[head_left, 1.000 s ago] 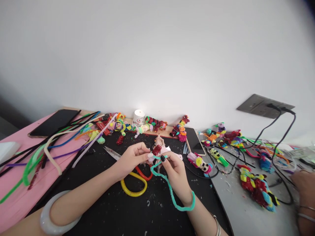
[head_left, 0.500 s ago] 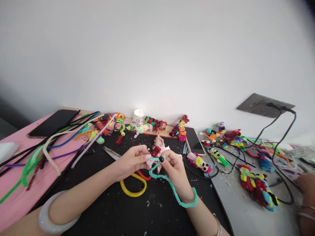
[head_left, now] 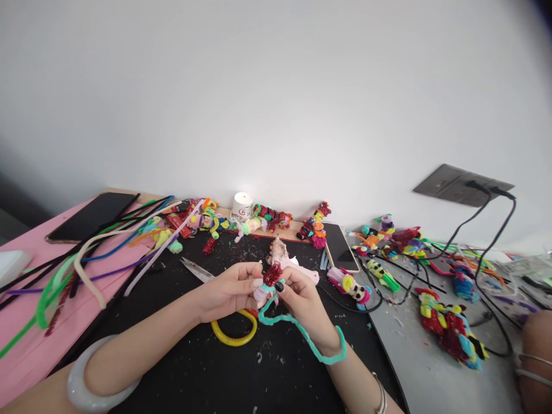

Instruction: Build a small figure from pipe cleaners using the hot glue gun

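My left hand (head_left: 228, 290) and my right hand (head_left: 304, 299) meet over a black mat (head_left: 207, 368). Together they pinch a small figure (head_left: 271, 277) with a glittery red top and a pale pink body. A teal pipe cleaner (head_left: 302, 330) is wound round the figure just under the red part. Its loose length curls over my right wrist and hangs down. My left fingers grip the figure from the left. My right thumb and fingers pinch the teal strand against it.
Yellow-and-red-handled scissors (head_left: 233, 330) lie under my hands. Loose pipe cleaners (head_left: 86, 259) spread over the pink surface left, beside a phone (head_left: 92, 215). Finished colourful figures (head_left: 267, 218) line the wall. A second phone (head_left: 340, 247), cables (head_left: 487, 259) and another person's arm (head_left: 535, 356) are right.
Both hands have dropped slightly toward me with the figure. The teal pipe cleaner's near loop has tightened around it and the free length has shifted on my right wrist.
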`<action>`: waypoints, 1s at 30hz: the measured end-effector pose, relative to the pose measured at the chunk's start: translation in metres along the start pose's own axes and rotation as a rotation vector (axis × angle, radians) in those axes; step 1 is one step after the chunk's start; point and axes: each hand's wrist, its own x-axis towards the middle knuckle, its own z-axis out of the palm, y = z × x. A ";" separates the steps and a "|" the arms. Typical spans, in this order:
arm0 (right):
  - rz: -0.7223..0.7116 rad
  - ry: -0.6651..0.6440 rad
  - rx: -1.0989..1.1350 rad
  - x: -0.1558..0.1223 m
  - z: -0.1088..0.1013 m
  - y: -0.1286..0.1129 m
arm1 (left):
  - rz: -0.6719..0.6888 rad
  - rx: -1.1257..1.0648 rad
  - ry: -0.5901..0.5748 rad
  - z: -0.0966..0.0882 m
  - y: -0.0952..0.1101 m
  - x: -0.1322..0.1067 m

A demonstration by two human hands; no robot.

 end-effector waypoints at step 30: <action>0.018 -0.026 0.029 -0.001 0.009 -0.002 | -0.159 -0.049 -0.095 -0.011 -0.001 -0.002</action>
